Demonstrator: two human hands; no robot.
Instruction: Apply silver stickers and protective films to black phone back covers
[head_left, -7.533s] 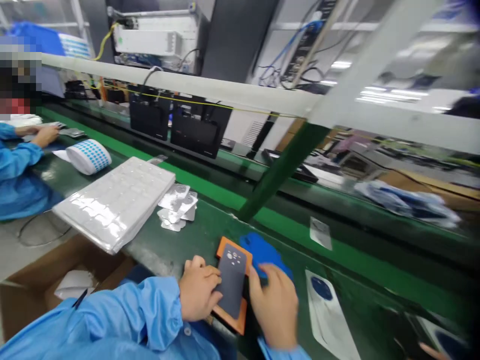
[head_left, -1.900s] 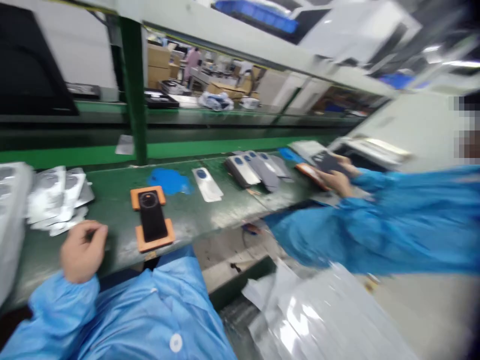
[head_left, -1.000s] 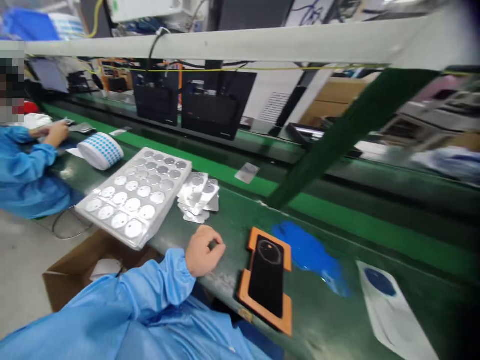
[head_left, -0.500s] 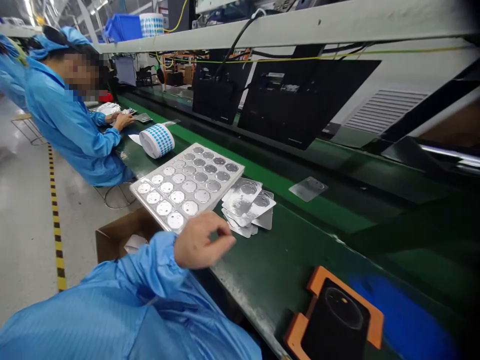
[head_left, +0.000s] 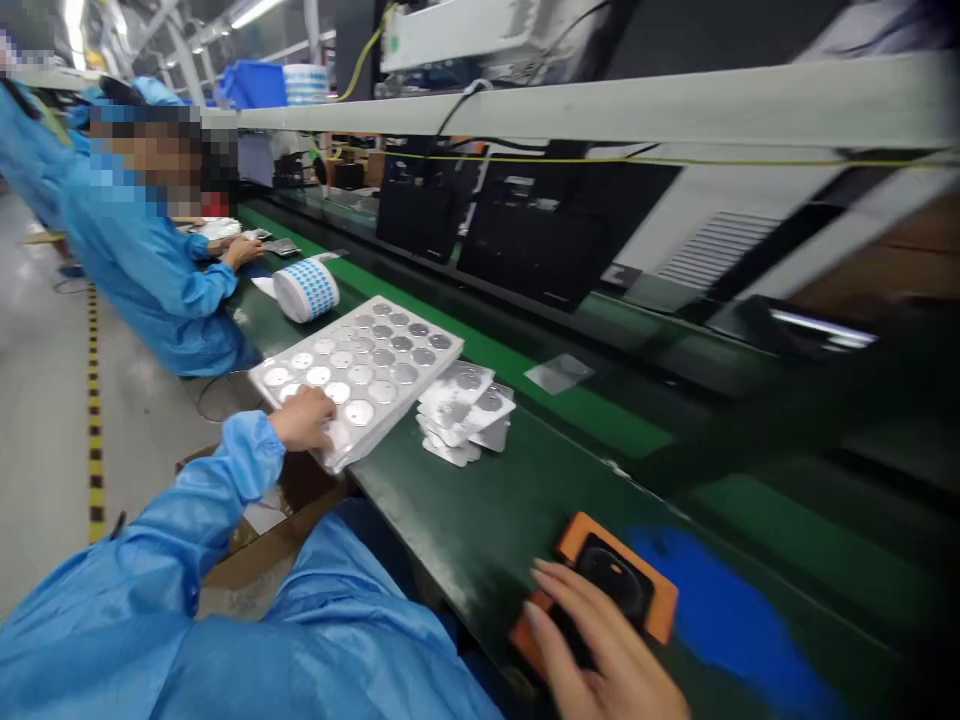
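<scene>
My left hand (head_left: 304, 418) is at the near corner of a white plastic tray (head_left: 450, 352) with rows of round silver pieces (head_left: 360, 412). Its fingers are bent down onto the corner pocket, pressed together; what lies under the fingertips is hidden. My right hand (head_left: 607, 650) rests over an orange fixture (head_left: 664, 605), thumb and fingers stretched out and apart. In the fixture lies a flat black part with a large round ring (head_left: 619, 570), like a phone's back cover; my hand covers its lower portion.
A loose pile of clear film sheets (head_left: 457, 410) lies right of the tray. One film sheet (head_left: 561, 373) lies on the green strip. Beyond the tray stands a blue-dotted label roll (head_left: 309, 290). A cardboard box (head_left: 300, 535) sits below the table edge. A blue-clad co-worker (head_left: 142, 260) sits farther along.
My left hand has moved left, from in front of the film pile onto the tray's near corner. My right hand has come into view over the fixture. The view has shifted.
</scene>
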